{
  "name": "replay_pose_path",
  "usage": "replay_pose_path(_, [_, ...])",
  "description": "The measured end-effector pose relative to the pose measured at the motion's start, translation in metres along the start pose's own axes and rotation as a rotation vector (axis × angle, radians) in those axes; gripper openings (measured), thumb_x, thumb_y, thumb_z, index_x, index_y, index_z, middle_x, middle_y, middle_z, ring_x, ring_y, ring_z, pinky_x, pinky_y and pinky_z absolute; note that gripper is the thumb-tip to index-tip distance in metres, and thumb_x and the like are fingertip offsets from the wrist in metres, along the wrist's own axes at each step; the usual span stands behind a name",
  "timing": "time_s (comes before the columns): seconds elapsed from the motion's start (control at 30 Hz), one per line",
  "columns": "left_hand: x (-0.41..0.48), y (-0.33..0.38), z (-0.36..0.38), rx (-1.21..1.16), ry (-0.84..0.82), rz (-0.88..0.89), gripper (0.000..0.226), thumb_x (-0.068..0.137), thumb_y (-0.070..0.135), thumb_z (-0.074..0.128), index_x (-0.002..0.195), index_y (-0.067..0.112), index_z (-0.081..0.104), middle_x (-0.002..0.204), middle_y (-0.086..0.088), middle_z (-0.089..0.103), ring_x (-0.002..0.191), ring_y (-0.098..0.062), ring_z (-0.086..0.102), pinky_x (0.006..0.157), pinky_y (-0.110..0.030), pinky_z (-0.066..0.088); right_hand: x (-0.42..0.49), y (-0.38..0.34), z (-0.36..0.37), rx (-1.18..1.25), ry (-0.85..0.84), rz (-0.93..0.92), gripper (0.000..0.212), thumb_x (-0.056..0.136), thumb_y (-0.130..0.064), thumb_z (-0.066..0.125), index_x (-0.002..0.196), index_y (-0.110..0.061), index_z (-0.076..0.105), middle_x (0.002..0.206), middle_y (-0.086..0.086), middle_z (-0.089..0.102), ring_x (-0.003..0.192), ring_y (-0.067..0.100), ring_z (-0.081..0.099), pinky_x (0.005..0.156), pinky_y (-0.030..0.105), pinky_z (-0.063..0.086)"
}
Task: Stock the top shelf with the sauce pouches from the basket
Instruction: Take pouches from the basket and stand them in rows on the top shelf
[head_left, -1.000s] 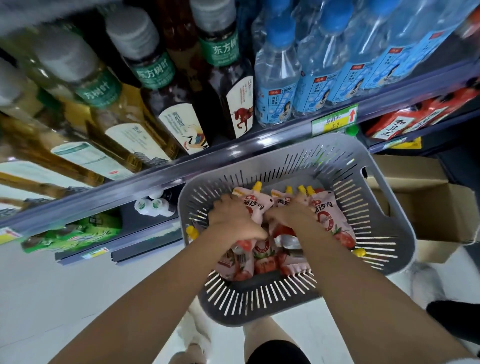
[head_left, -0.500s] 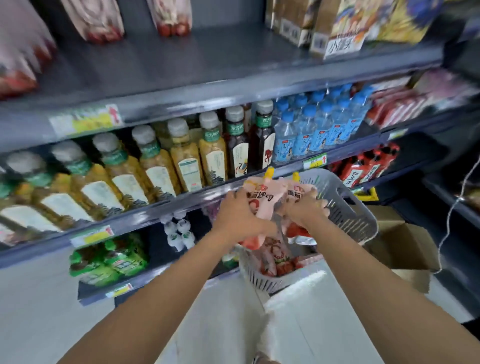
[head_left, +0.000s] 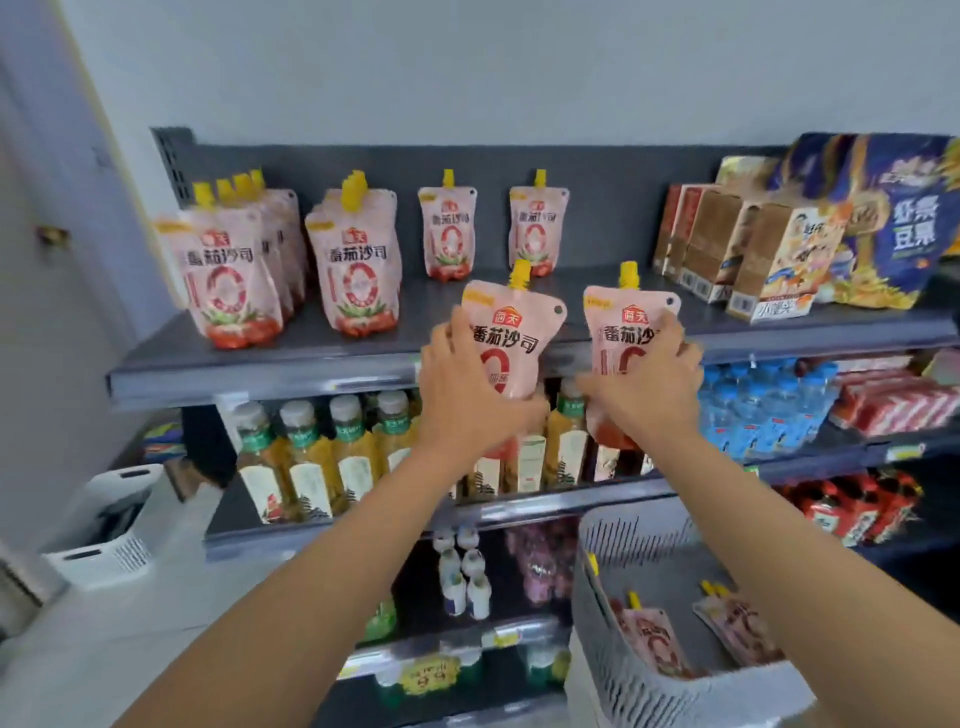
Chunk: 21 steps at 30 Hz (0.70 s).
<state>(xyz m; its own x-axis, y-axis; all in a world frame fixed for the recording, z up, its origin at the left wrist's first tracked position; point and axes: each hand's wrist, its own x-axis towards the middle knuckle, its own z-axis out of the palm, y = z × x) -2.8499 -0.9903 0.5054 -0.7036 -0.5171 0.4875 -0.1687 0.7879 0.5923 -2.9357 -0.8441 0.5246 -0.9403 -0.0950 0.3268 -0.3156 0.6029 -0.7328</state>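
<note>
My left hand (head_left: 467, 395) grips a pink tomato sauce pouch (head_left: 511, 332) with a yellow spout, held upright at the front edge of the dark top shelf (head_left: 311, 364). My right hand (head_left: 649, 384) holds a second identical pouch (head_left: 618, 332) just to its right. Several like pouches stand on the shelf: a stack at far left (head_left: 234, 275), another stack (head_left: 358, 270), and two single ones at the back (head_left: 447, 234) (head_left: 537, 228). The grey slotted basket (head_left: 613, 597) sits low right with more pouches (head_left: 654, 639) inside.
Brown cartons (head_left: 748, 249) and a blue snack bag (head_left: 898, 223) fill the top shelf's right end. Tea bottles (head_left: 311, 457) and water bottles (head_left: 763, 405) line the shelf below. Red packs (head_left: 857, 509) sit lower right. A white appliance (head_left: 109, 525) stands at the left.
Both hands lifted one pouch each out of the basket and raised them to the top shelf edge. My view swung up from the basket to the shelves.
</note>
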Motion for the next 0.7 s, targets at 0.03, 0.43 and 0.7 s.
replay_pose_path(0.03, [0.014, 0.000, -0.007, -0.002, 0.053, 0.000, 0.121, 0.055, 0.054, 0.075, 0.149, 0.015, 0.011, 0.138, -0.005, 0.029, 0.127, -0.025, 0.029, 0.107, -0.042, 0.033, 0.007, -0.013, 0.002, 0.024, 0.011, -0.043, 0.113, 0.057, -0.039, 0.083, 0.146, -0.017, 0.016, 0.137, 0.017, 0.030, 0.128, 0.038, 0.030, 0.105, 0.048, 0.031])
replay_pose_path(0.43, [0.195, -0.022, 0.041, 0.079, 0.238, -0.198, 0.126, 0.059, 0.056, 0.078, 0.151, 0.009, 0.005, 0.148, -0.011, 0.026, 0.135, -0.031, 0.026, 0.109, -0.045, 0.029, 0.136, -0.061, 0.058, 0.242, 0.025, -0.257, 0.112, 0.058, -0.029, 0.082, 0.147, -0.025, 0.014, 0.137, 0.010, 0.027, 0.127, 0.032, 0.031, 0.102, 0.053, 0.037])
replay_pose_path(0.7, [0.272, -0.061, 0.090, 0.135, 0.322, -0.240, 0.131, 0.058, 0.052, 0.080, 0.151, 0.011, -0.003, 0.144, -0.010, 0.027, 0.131, -0.028, 0.029, 0.109, -0.042, 0.028, 0.198, -0.049, 0.106, 0.322, -0.069, -0.306, 0.118, 0.056, -0.020, 0.083, 0.149, -0.027, 0.010, 0.137, 0.006, 0.025, 0.127, 0.025, 0.028, 0.102, 0.045, 0.037])
